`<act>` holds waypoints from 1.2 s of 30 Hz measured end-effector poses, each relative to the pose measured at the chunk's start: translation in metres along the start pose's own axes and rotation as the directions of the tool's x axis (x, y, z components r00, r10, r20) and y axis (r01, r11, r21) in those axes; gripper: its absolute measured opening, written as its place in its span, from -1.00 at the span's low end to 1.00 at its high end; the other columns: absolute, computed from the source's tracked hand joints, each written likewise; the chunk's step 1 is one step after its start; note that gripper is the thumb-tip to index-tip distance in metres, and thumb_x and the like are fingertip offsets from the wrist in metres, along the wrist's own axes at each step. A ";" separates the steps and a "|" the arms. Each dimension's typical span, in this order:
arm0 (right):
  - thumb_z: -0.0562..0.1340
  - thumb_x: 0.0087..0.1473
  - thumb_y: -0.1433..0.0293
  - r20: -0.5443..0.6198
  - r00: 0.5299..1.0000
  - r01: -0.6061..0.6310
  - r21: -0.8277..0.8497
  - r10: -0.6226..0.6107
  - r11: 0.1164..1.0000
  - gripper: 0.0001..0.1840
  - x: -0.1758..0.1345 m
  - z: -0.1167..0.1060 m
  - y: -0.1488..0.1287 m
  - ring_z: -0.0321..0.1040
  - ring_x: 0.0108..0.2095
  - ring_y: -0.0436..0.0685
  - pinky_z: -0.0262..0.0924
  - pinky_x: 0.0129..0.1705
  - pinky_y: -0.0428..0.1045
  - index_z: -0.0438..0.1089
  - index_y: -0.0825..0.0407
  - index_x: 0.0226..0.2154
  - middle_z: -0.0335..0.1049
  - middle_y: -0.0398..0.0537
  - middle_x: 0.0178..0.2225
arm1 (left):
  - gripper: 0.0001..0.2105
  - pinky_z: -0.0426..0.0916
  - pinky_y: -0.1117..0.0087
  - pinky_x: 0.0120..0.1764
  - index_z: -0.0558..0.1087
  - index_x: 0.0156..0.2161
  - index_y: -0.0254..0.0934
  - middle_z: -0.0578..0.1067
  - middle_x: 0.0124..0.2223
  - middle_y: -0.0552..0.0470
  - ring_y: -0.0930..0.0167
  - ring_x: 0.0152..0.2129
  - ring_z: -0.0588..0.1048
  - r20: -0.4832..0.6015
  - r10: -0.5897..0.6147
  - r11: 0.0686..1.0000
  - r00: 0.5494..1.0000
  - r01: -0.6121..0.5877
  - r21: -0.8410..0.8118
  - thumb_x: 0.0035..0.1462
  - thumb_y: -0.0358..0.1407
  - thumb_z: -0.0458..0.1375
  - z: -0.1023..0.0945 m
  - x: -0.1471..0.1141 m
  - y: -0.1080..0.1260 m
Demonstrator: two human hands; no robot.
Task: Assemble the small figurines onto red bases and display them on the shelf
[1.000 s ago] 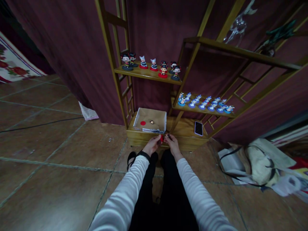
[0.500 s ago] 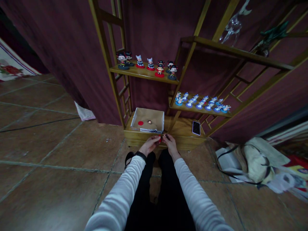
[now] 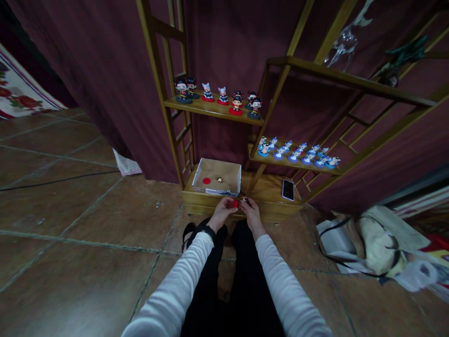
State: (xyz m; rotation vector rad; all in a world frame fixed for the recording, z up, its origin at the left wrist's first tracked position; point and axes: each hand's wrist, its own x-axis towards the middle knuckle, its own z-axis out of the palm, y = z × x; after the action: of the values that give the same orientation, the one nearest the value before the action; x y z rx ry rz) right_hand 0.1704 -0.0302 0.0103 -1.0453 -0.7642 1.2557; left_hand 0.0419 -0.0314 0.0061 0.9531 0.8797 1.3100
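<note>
My left hand [image 3: 222,211] pinches a small red round base [image 3: 235,203] in front of the wooden shelf unit. Touching it, my right hand [image 3: 249,210] grips a small dark-haired figurine [image 3: 243,201], which my fingers mostly hide. Just beyond my hands sits an open cardboard box [image 3: 214,188] with a second red base [image 3: 206,180] and a loose figurine head [image 3: 220,179] inside.
The wooden shelf [image 3: 210,108] carries several red- and black-based figurines; a lower shelf [image 3: 291,164] holds several blue ones. A phone [image 3: 288,189] lies on the bottom board. Bags [image 3: 372,238] lie on the tile floor at right. A dark red curtain hangs behind.
Both hands stay together at the shelf's front edge with the same small parts; only the camera view shifts slightly.
</note>
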 end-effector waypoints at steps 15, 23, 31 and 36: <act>0.39 -0.27 0.25 -0.093 0.995 0.021 -0.028 -0.023 0.999 -0.66 0.005 -0.009 -0.002 0.38 -0.41 -0.01 0.33 -0.29 -0.05 0.40 0.02 -0.37 0.45 -0.16 -0.38 | -0.66 0.26 0.25 0.00 0.30 -0.06 -0.28 0.29 0.10 -0.16 0.29 0.08 0.24 0.536 0.123 -0.110 0.835 -0.526 0.843 0.09 -0.58 -0.08 -0.007 -0.013 0.030; 0.39 -0.28 0.21 -0.031 0.999 -0.011 -0.076 0.009 0.997 -0.64 0.003 -0.006 -0.005 0.35 -0.43 -0.01 0.30 -0.32 -0.05 0.40 0.04 -0.39 0.46 -0.14 -0.39 | -0.67 0.26 0.23 0.00 0.32 -0.05 -0.23 0.33 0.06 -0.14 0.29 0.08 0.26 0.603 0.036 -0.213 0.797 -0.583 0.784 0.11 -0.55 -0.07 -0.002 -0.017 0.027; 0.40 -0.34 0.19 -0.053 0.998 -0.019 -0.072 0.015 0.997 -0.61 0.004 -0.007 -0.006 0.30 -0.50 -0.02 0.29 -0.39 -0.06 0.41 0.04 -0.40 0.42 -0.16 -0.45 | -0.79 0.27 0.25 -0.06 0.39 -0.32 -0.25 0.44 -0.21 -0.05 0.32 -0.17 0.40 0.225 0.204 0.576 0.953 -0.303 0.759 -0.07 -0.58 0.11 -0.008 -0.007 0.011; 0.39 -0.33 0.22 -0.027 1.000 -0.001 -0.100 -0.002 0.995 -0.61 0.004 -0.006 -0.006 0.30 -0.48 -0.02 0.29 -0.38 -0.06 0.43 0.03 -0.37 0.40 -0.19 -0.46 | -0.82 0.36 0.26 -0.16 0.35 -0.42 -0.30 0.44 -0.42 0.08 0.45 -0.41 0.45 -0.122 -0.148 0.987 0.981 0.140 -0.077 -0.11 -0.35 0.28 -0.010 0.001 0.008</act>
State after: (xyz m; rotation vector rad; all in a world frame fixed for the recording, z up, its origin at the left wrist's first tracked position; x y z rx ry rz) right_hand 0.1789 -0.0276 0.0138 -1.1410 -0.8131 1.2101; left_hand 0.0299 -0.0296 0.0104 0.7453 0.9776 1.2779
